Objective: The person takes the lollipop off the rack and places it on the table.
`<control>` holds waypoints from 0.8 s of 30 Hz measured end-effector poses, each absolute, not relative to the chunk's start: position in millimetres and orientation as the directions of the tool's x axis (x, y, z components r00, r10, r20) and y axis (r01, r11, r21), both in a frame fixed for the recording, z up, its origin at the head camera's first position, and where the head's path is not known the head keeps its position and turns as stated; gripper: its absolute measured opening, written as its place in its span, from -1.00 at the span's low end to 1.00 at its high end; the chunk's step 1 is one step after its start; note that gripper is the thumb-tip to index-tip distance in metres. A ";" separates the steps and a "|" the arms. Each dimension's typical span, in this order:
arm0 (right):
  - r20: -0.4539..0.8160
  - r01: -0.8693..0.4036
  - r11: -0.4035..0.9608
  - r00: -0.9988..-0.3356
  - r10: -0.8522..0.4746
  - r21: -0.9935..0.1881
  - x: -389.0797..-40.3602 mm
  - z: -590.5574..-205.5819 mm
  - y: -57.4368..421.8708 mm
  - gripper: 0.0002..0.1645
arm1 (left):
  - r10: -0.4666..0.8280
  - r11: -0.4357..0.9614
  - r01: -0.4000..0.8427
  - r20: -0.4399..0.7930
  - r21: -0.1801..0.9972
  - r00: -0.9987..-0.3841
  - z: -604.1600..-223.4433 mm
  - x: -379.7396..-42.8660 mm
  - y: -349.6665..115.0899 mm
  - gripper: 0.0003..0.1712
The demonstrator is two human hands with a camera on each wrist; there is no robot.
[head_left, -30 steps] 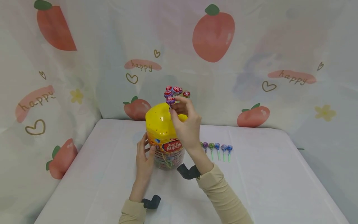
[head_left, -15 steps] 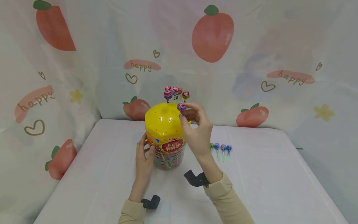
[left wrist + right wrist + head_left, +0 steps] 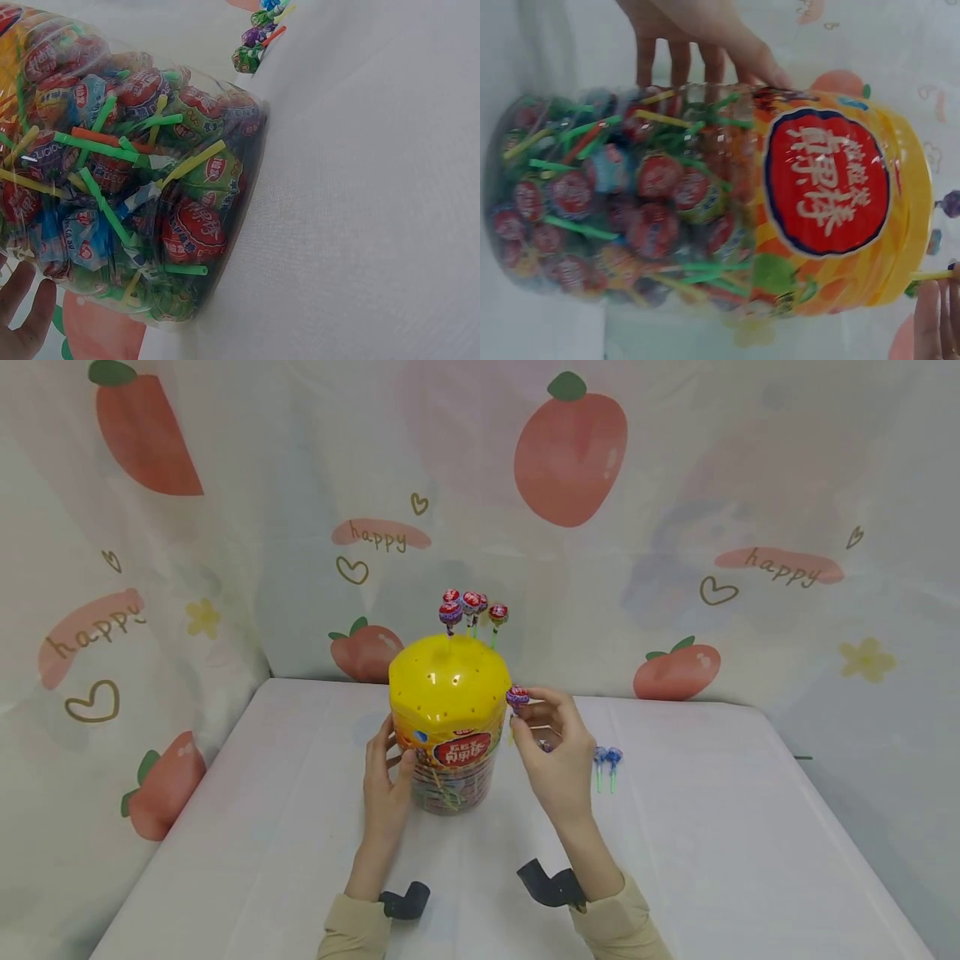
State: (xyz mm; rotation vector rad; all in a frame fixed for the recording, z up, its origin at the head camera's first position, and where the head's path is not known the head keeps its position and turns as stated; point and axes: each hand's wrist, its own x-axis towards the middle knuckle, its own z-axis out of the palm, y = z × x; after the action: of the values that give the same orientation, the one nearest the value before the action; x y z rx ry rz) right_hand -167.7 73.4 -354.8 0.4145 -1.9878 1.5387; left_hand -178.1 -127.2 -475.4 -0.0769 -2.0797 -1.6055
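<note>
A clear plastic jar [image 3: 450,789] packed with wrapped lollipops stands upright in the head view, topped by a yellow domed lid [image 3: 442,689] with small holes. Several purple-and-red lollipops [image 3: 450,612] stick up out of the lid's back part. My left hand [image 3: 385,785] holds the jar's left side, its thumb toward the front and its fingers round behind. Right of the lid, my right hand [image 3: 558,760] pinches a purple-and-red lollipop [image 3: 517,696], head up. Its yellow stick [image 3: 934,275] shows between the fingertips in the right wrist view.
Blue lollipops [image 3: 614,757] with green sticks lie in a row on the white-covered table [image 3: 712,843], the row's left part hidden behind my right hand. A printed fabric curtain [image 3: 480,527] rises behind the table. Black angled pieces [image 3: 551,885] sit at both wrists.
My right hand, with the lollipop, has moved right and down from above the lid to beside it, covering more of the row. The left hand and jar have stayed in place.
</note>
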 end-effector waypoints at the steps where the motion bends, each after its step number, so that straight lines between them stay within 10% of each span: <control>1: 0.597 -0.550 0.284 -0.794 0.113 -0.785 -166.1 -357.9 75.5 -0.59 | -0.257 0.299 0.343 0.421 0.891 -0.870 -475.1 -177.8 -127.0 -0.32; 24: 0.164 -0.096 0.321 -0.968 0.191 -0.942 -164.6 -431.3 105.7 -0.57 | -0.260 0.287 0.341 0.415 0.895 -0.872 -476.8 -178.6 -128.0 -0.31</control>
State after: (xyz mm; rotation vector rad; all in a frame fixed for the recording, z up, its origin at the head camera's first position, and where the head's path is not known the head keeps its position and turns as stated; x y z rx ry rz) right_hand -164.6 105.7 -431.3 -0.0855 -2.3429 1.6972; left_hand -178.6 -128.0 -476.8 -0.0723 -2.0721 -1.6229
